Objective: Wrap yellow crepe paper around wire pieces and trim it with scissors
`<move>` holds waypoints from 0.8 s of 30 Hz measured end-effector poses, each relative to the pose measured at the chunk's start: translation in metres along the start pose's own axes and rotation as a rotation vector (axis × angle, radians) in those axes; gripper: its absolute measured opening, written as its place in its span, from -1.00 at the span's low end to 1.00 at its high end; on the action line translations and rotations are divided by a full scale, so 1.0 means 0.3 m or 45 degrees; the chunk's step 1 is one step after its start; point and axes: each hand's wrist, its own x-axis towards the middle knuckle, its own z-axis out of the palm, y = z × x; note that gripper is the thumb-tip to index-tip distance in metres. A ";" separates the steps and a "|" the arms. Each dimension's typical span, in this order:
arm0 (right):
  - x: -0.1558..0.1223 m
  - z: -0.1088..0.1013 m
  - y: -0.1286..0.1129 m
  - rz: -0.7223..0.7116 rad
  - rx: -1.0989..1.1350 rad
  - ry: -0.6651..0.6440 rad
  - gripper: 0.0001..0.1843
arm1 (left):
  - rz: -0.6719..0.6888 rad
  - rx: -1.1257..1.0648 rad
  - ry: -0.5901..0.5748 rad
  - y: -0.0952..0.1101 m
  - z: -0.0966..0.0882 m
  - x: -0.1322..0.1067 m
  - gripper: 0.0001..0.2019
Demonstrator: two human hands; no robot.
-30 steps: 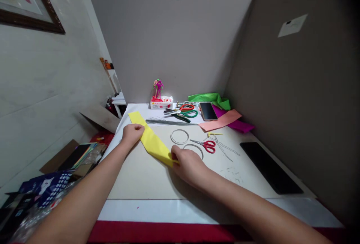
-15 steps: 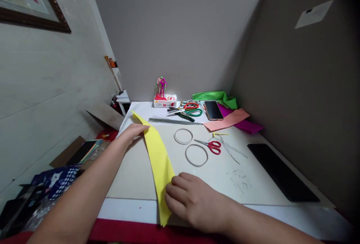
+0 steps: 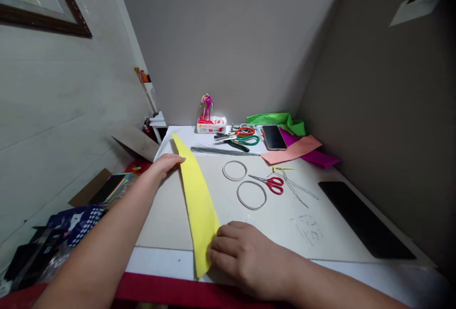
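Fingers of my left hand pinched on the left edge of a yellow strip, thumb on top, towards its far end. Fingers of my right hand curled over the right edge at the near end; gap narrow, strip apparently gripped, thumb hidden from this view.

Position: strip runs lengthwise away from me, over the left part of a pale board, near end reaching past the board's front edge above the white-covered tabletop. Surface slightly bowed, not flat.

Handling (judgement): very light, limp, soft; paper or thin cloth, cannot tell which. Slip unlikely. Probably creases or tears under a hard pull. Best hold: light pinch at each end, close to the edges, span kept just taut.

Surroundings, outward: two grey rings right of the strip, one behind the other, apart from it. Red-handled scissors just beside them, points to the left. Next, twisted wires, then a black slab at the board's right side. Further back: grey wire bundle, green-handled scissors, salmon strip lying partly over a purple piece, phone.
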 end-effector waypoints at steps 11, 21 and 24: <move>-0.016 0.044 0.015 0.502 0.505 0.376 -0.81 | -0.046 -0.074 0.161 -0.004 -0.020 0.008 -0.69; 0.004 0.027 0.018 0.979 0.951 0.368 -0.78 | -0.012 -0.184 0.195 -0.030 -0.028 0.040 -0.68; 0.005 0.041 0.023 1.042 1.118 0.408 -0.80 | 0.006 -0.185 0.168 -0.040 -0.035 0.048 -0.69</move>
